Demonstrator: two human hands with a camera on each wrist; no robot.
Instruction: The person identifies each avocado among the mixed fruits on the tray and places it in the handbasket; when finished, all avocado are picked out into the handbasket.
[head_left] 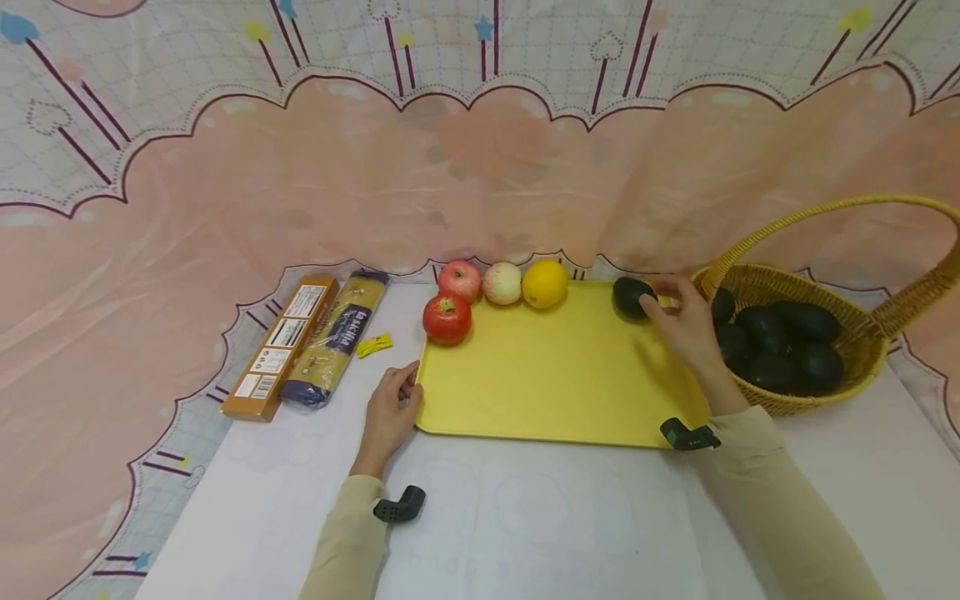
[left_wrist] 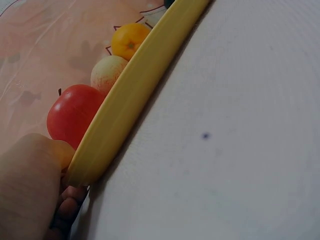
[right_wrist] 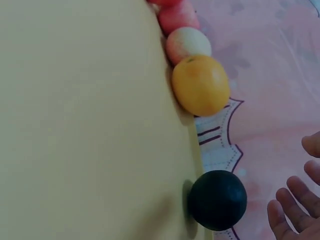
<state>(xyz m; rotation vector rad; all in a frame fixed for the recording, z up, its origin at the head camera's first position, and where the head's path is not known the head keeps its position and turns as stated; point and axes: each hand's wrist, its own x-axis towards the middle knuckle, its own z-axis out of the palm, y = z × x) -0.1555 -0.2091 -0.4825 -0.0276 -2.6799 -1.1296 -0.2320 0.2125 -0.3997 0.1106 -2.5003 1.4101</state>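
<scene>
My left hand [head_left: 392,408] grips the near-left edge of a yellow tray [head_left: 555,375], thumb above and fingers curled below the rim in the left wrist view. At the tray's far right corner lies a dark, smooth avocado [head_left: 632,297]. Beside it is my right hand [head_left: 686,321]; the right wrist view shows its fingers spread and apart from the avocado [right_wrist: 218,200]. Along the tray's far left part sit a shiny red fruit [head_left: 447,318], a pink apple [head_left: 460,282], a pale pinkish fruit [head_left: 502,283] and an orange [head_left: 545,283].
A wicker basket [head_left: 866,379] with a tall handle stands right of the tray, holding several dark avocados [head_left: 772,333]. To the left lie an orange-brown box [head_left: 281,350], a pasta packet [head_left: 337,337] and a small yellow sachet [head_left: 373,345]. A patterned cloth hangs behind.
</scene>
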